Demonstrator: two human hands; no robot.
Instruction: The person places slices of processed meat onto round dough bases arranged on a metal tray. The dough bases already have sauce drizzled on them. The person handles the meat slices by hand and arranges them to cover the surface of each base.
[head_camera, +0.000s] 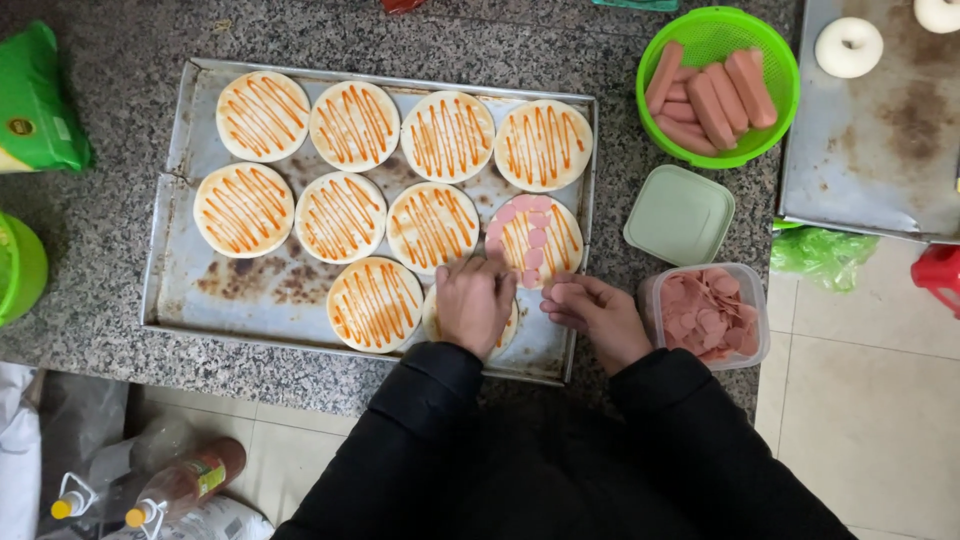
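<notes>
Sausage slices (565, 292) in right hand (597, 315), beside left hand (473, 300)

counter: speckled grey granite worktop (120, 320) | floor: pale square tiles (870, 400) right of and below the worktop | red stool (940, 275) right of the worktop | light: even, soft
</notes>
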